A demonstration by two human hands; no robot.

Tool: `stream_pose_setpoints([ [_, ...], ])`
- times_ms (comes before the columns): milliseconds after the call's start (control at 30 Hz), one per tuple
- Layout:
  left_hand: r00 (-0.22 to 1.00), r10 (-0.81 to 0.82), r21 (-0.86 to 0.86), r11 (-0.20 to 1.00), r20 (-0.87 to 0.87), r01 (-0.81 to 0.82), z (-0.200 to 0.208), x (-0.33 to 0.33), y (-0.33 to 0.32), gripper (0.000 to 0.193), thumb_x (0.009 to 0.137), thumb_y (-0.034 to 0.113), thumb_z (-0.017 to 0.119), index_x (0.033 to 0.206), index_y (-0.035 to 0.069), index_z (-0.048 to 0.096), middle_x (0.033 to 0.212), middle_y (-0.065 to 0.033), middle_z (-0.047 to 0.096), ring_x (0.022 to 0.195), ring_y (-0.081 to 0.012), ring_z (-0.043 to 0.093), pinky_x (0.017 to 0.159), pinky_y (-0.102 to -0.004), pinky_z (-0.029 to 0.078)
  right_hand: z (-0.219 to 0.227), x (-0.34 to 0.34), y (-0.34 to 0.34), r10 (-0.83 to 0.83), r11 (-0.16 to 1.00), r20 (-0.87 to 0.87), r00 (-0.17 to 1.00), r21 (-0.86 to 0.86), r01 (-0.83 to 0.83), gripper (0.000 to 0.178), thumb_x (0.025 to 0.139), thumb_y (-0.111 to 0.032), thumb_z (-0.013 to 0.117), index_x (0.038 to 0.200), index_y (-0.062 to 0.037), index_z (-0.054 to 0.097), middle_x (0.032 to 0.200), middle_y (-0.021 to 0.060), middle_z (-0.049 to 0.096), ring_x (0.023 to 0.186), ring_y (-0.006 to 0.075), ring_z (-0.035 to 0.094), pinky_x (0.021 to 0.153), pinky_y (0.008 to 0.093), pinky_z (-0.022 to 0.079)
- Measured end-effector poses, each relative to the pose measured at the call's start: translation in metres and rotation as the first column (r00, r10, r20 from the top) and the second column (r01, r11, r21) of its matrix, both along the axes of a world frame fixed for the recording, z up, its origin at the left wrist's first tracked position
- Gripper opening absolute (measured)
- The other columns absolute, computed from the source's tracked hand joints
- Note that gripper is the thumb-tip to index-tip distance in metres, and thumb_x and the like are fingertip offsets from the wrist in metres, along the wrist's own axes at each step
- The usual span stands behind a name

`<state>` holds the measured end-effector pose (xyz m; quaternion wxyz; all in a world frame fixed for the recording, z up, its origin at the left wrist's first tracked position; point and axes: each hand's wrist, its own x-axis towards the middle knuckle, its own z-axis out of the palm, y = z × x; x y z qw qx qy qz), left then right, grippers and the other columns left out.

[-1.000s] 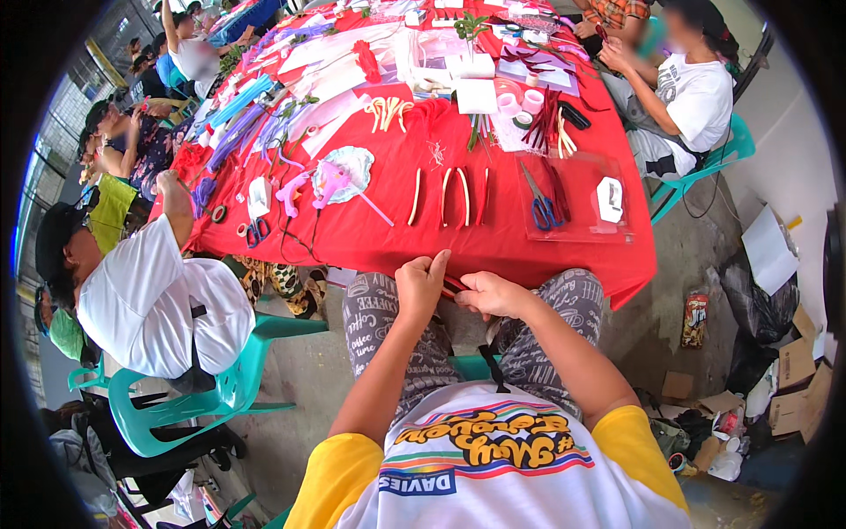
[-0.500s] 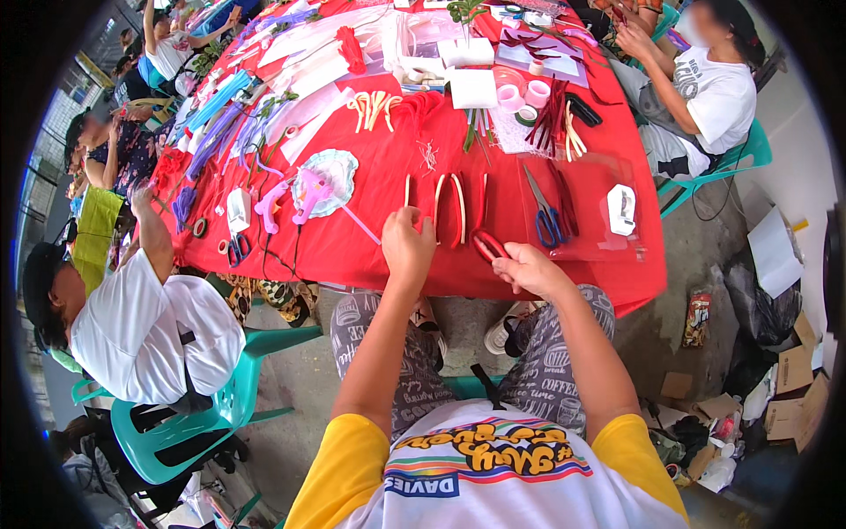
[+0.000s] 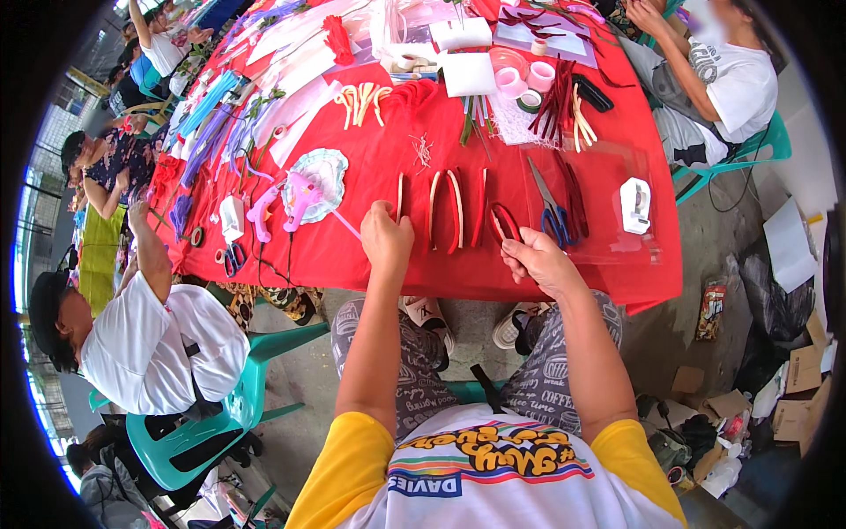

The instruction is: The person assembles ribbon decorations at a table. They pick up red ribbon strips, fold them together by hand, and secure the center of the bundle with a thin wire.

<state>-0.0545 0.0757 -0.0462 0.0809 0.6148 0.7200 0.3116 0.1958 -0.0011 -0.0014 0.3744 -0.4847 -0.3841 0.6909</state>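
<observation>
In my right hand (image 3: 539, 262) a dark red loop (image 3: 499, 214), seemingly bent pipe cleaners, is pinched between thumb and fingers. It rises just over the table's near edge. My left hand (image 3: 388, 240) is closed beside the lower end of a cream-and-red strip (image 3: 401, 196) lying on the cloth; its fingertips face away, so what they grip, if anything, is hidden. Between the hands lie a bent red-and-cream piece (image 3: 456, 212) and a narrow red one (image 3: 480, 208). Blue-handled scissors (image 3: 555, 220) lie right of the loop, next to dark red stems (image 3: 573, 198).
A red cloth (image 3: 352, 273) covers the table. Pink glue guns (image 3: 302, 196) lie left, their cords hanging near the edge. A white tape dispenser (image 3: 634, 204) stands right. Farther back are pink rolls (image 3: 539, 77) and white blocks (image 3: 469, 74). People sit on both sides; a green chair (image 3: 185, 441) is at left.
The view has shifted slightly. My left hand has slid left, uncovering more of the cream-and-red strip. The red loop in my right hand now stands more upright and shows its opening.
</observation>
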Motion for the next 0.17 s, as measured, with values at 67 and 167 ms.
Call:
stream_pose_setpoints([
  [67,1.000,0.014,-0.049,0.999,0.008,-0.014,0.0019,0.0017,0.0005,0.030,0.071,0.014,0.069,0.096,0.000,0.059,0.090,-0.0177,0.065,0.088,-0.0338,0.062,0.079,-0.0417,0.048,-0.0019,0.0004,0.0004,-0.004,1.000,-0.001,1.000,0.003,0.004,0.018,0.094,-0.022,0.055,0.086,-0.0054,0.052,0.068,-0.0007,0.051,0.055,0.0055,0.046,0.048,0.0219,0.042],
  [167,0.998,0.047,-0.158,0.987,0.037,-0.041,0.0087,0.0036,0.0021,0.032,0.073,0.019,0.070,0.098,0.002,0.060,0.097,-0.0159,0.066,0.092,-0.0297,0.063,0.080,-0.0387,0.048,-0.0067,0.0036,0.0010,-0.009,1.000,-0.004,1.000,0.009,0.009,0.019,0.094,-0.022,0.055,0.086,-0.0050,0.053,0.069,-0.0001,0.052,0.055,0.0056,0.047,0.048,0.0218,0.043],
])
